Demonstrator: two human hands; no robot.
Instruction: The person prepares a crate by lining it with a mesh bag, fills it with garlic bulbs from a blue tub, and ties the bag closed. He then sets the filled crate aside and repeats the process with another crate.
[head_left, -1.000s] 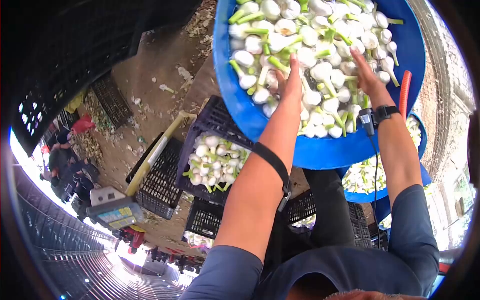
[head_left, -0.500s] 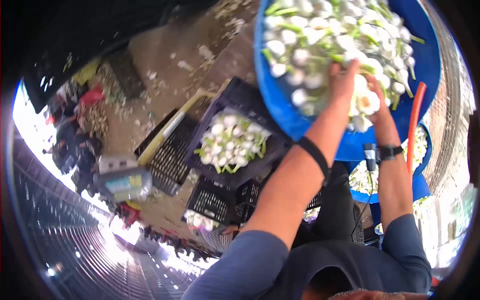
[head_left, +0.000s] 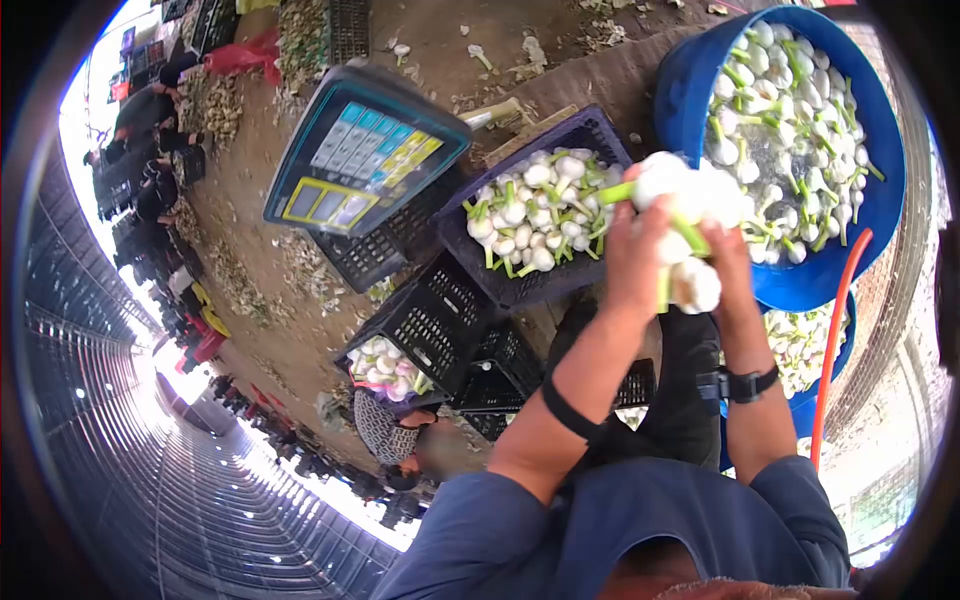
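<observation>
My left hand (head_left: 635,255) and my right hand (head_left: 733,270) are closed together around a bunch of white garlic bulbs (head_left: 690,190) with trimmed green stems. The bunch is held up between a blue tub (head_left: 680,105) on the right and a dark purple crate (head_left: 603,137) on the left. More garlic bulbs (head_left: 790,100) float in water inside the tub. Inside the crate lies a heap of garlic (head_left: 530,220). Bulbs hide parts of my fingers.
A scale display (head_left: 365,150) stands left of the crate. Black crates (head_left: 435,315) and a crateful of garlic (head_left: 385,365) are below, near another person (head_left: 385,430). An orange hose (head_left: 835,330) runs past a second tub of garlic (head_left: 800,350). Garlic scraps litter the ground.
Both hands have lifted the garlic out of the blue tub and moved left, toward the purple crate. The view has shifted, bringing the scale display into sight.
</observation>
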